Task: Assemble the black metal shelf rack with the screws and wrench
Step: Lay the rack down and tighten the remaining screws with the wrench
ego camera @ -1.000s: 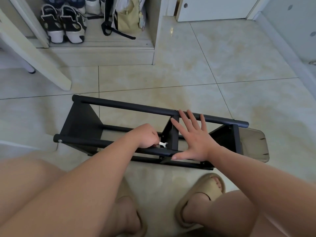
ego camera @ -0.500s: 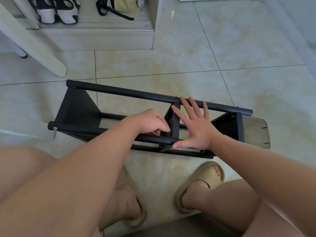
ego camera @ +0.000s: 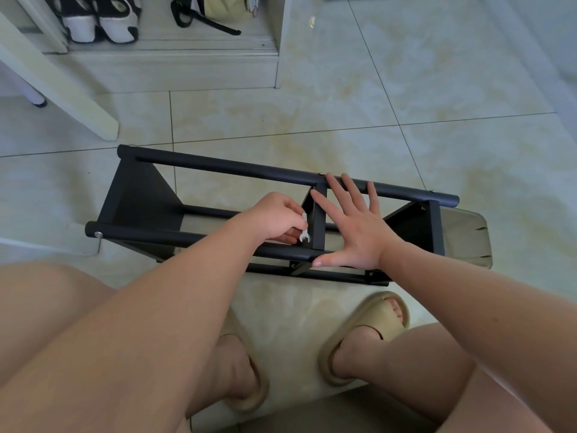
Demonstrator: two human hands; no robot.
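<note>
The black metal shelf rack (ego camera: 218,166) lies on its side on the tiled floor in front of my feet. My left hand (ego camera: 274,218) pinches a small silver wrench (ego camera: 305,231) just left of the rack's middle upright, its open jaw pointing down near the front tube. My right hand (ego camera: 349,226) lies flat with fingers spread across the rack right of that upright, fingertips on the far tube and thumb on the near tube. A screw head (ego camera: 98,235) shows at the left end of the near tube.
A smoky translucent panel (ego camera: 465,235) lies under the rack's right end. A white slanted board (ego camera: 56,85) leans at left. Shoes (ego camera: 100,20) and a bag (ego camera: 218,7) sit in a low cabinet at the back. My sandalled feet (ego camera: 365,335) are close to the rack.
The wrench, hidden under my left hand half a second ago, now shows again with its jaw pointing down. My right hand has stayed flat on the rack.
</note>
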